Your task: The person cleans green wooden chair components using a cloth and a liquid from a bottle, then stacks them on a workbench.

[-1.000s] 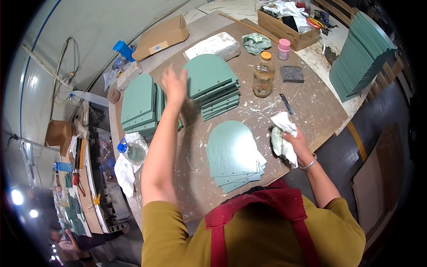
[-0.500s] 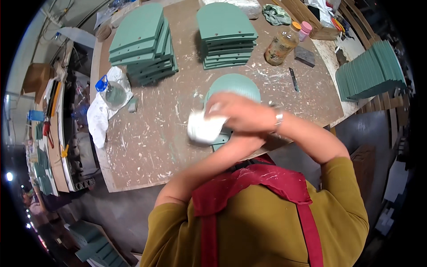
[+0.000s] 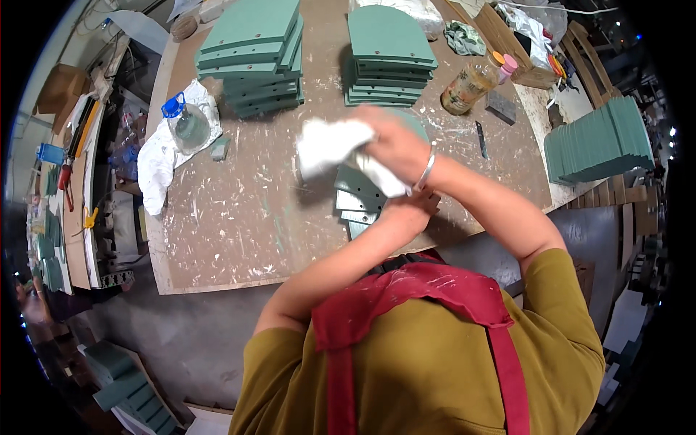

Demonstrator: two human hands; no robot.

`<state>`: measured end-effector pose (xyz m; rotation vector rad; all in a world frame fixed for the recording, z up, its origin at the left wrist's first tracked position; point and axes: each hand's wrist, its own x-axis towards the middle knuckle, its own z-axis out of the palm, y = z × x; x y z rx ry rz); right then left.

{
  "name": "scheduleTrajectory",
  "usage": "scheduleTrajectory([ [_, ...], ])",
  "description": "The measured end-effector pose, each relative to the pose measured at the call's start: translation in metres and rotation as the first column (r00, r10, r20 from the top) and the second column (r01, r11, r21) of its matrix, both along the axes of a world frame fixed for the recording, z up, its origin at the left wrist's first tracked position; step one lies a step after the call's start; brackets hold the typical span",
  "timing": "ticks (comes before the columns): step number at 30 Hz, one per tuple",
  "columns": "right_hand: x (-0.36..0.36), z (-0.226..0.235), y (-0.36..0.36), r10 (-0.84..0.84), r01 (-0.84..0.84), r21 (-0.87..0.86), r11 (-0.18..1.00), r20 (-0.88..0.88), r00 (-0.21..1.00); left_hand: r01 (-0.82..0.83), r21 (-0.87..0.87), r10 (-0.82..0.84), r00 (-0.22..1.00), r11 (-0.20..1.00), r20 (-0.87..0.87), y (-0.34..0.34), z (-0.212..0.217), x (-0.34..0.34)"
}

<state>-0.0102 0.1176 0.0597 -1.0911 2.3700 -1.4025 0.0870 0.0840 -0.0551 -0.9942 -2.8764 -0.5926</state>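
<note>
In front of me on the table lies a small stack of rounded green panels (image 3: 356, 180), their near edges stepped and drilled with small holes. My right hand (image 3: 395, 148), blurred by motion and with a silver bangle at its wrist, is closed on a bunched white cloth (image 3: 330, 147) above the panels. My left hand (image 3: 408, 215) crosses beneath the right wrist. Its partly visible fingers curl at the near right side of the top panel; the rest are hidden. Behind my hands the panel's rounded far end shows in part.
Two taller stacks of green panels, left (image 3: 254, 36) and right (image 3: 388, 36), stand at the back. At left, a blue-capped bottle (image 3: 190, 129) rests on white cloth. A bottle of yellowish liquid (image 3: 467, 88), a dark block (image 3: 500, 107) and a row of panels (image 3: 598, 141) are at right.
My right hand and the white cloth have moved toward the far end of the panel, uncovering its near edge. The head view has shifted slightly. My left hand stays near the panel's near side.
</note>
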Motion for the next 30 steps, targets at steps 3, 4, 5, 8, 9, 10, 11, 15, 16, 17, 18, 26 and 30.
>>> scheduleTrajectory([
  [3, -0.007, -0.001, 0.0, -0.12, 0.118, -0.097, 0.988, -0.02, 0.993, 0.029, -0.122, -0.031, 0.999, 0.992, -0.013, 0.003, 0.015, -0.002],
  [4, 0.004, -0.012, -0.003, -0.082, 0.079, -0.024, 0.997, -0.13, 0.988, -0.024, -0.066, 0.019, 0.997, 0.998, -0.07, 0.01, -0.003, 0.0],
  [5, 0.013, -0.024, -0.007, -0.03, 0.042, 0.049, 0.998, -0.233, 0.972, -0.08, -0.009, 0.079, 0.989, 0.997, -0.123, 0.019, -0.036, 0.002],
  [8, -0.006, -0.063, 0.002, 0.203, -0.09, 0.287, 0.954, -0.391, 0.898, -0.045, -0.076, 0.044, 0.999, 0.996, -0.01, 0.015, 0.008, 0.002],
  [9, -0.03, -0.06, 0.002, 0.088, 0.021, 0.303, 0.953, -0.342, 0.935, -0.004, -0.13, 0.012, 0.998, 0.992, 0.064, 0.011, 0.032, -0.001],
  [10, -0.058, -0.074, 0.009, -0.069, 0.146, 0.233, 0.961, -0.311, 0.948, -0.026, -0.018, 0.026, 1.0, 0.999, 0.001, 0.011, 0.028, 0.0],
  [11, -0.086, -0.085, 0.017, -0.215, 0.267, 0.164, 0.95, -0.276, 0.937, -0.04, 0.023, 0.04, 0.999, 0.999, 0.006, 0.008, 0.035, 0.001],
  [15, -0.098, -0.049, 0.068, -0.476, 0.5, -0.113, 0.859, 0.186, 0.859, -0.065, 0.512, 0.067, 0.998, 0.856, 0.015, -0.028, 0.026, -0.033],
  [16, -0.087, -0.037, 0.09, -0.46, 0.521, -0.187, 0.833, 0.289, 0.84, -0.173, 0.573, 0.146, 0.985, 0.801, 0.094, -0.047, 0.039, -0.049],
  [17, -0.073, -0.023, 0.104, -0.425, 0.539, -0.26, 0.801, 0.386, 0.818, -0.287, 0.617, 0.225, 0.958, 0.733, 0.178, -0.065, 0.051, -0.066],
  [18, -0.054, -0.008, 0.103, -0.451, 0.565, -0.292, 0.772, 0.375, 0.81, -0.288, 0.556, 0.335, 0.942, 0.78, 0.017, -0.079, 0.046, -0.086],
  [26, 0.08, -0.056, 0.09, 0.061, 0.045, 0.233, 0.971, -0.426, 0.903, -0.32, 0.32, 0.296, 0.947, 0.892, 0.123, -0.078, 0.02, -0.114],
  [30, 0.087, -0.045, 0.11, 0.019, 0.137, 0.35, 0.927, -0.407, 0.913, -0.346, 0.264, 0.325, 0.938, 0.9, 0.12, -0.077, 0.016, -0.109],
])
